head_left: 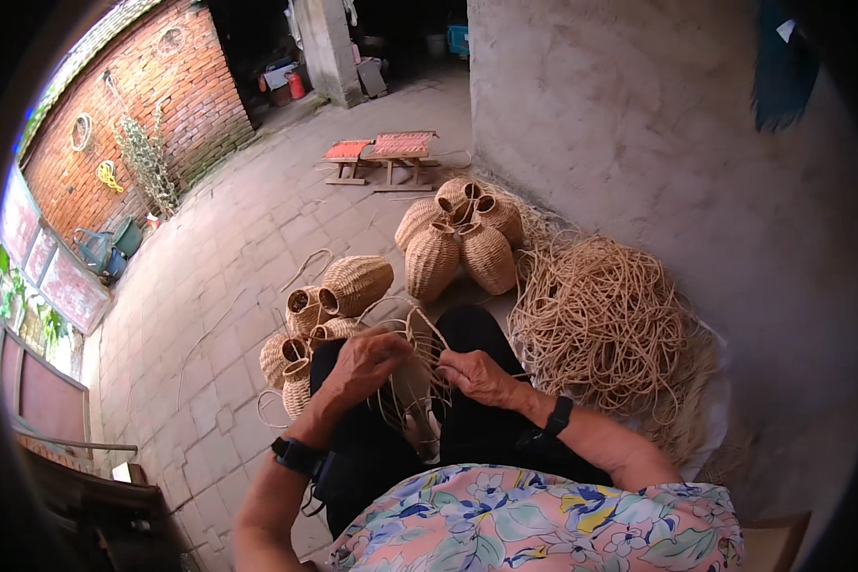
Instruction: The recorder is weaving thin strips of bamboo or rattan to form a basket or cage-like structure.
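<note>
I sit with a partly woven frame of thin straw cords (418, 336) between my knees, its loose strands looping upward and hanging down. My right hand (483, 377) is closed on a straw cord that rises from its fingers toward the upper left. On the other side of the weaving, my left hand (370, 362) has its fingers curled at the strands; what they grip is hidden. Beyond the left hand lies a group of small woven baskets (357, 285), narrow-mouthed and tipped on their sides. Another cluster of woven baskets (487, 258) leans together past my right knee.
A large heap of straw cord (601, 329) lies at my right by the plaster wall (639, 124). Two low stools (403, 145) with red woven seats stand farther off. Loose cords trail over the paved floor (205, 381). A brick wall (143, 105) runs along the far left.
</note>
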`<state>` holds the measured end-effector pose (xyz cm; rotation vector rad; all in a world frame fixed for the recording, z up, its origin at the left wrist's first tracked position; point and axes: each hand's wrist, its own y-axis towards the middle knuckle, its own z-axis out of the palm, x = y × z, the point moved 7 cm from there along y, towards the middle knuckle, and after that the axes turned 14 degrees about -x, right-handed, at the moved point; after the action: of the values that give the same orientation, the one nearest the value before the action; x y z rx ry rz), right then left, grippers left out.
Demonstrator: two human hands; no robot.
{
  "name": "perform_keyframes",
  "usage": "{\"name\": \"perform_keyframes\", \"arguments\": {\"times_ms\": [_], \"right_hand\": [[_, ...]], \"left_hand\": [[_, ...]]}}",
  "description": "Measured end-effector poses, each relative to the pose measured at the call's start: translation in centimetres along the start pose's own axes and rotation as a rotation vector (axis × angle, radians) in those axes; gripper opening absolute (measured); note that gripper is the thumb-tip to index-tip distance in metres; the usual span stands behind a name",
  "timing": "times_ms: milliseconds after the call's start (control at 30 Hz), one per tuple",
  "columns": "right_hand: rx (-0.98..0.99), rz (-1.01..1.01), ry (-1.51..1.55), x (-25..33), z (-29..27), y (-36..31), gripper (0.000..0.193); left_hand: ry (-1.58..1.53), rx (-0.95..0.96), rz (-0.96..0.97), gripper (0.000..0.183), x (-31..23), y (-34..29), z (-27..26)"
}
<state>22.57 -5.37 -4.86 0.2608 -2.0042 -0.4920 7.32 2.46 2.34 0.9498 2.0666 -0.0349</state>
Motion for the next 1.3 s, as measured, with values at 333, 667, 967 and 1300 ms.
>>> {"name": "perform_keyframes", "arguments": {"times_ms": [333,667,967,1300], "right_hand": [[-0.019,0.002,-0.002,-0.8,0.5,-0.7,0.02],[-0.031,-0.015,0.051,-0.5,0.3,-0.6,0.021],[-0.013,-0.001,0.014,-0.5,0.2,-0.7,0.018],[-0.037,-0.03,0.004,-0.9,0.4,-0.8,0.019]], "left_hand": [[-0.975,-0.234,0.264,0.025,-28.2,-6.0,-9.5],[-1.176,-0.11,0.228,0.019,-27.0,-5.2,-6.8],[-1.24,-0.077,0.197,0.014,-26.1,-5.3,-6.1],[-1.305,-0.026,0.156,0.01,-25.2,-5.2,-4.9]]}}
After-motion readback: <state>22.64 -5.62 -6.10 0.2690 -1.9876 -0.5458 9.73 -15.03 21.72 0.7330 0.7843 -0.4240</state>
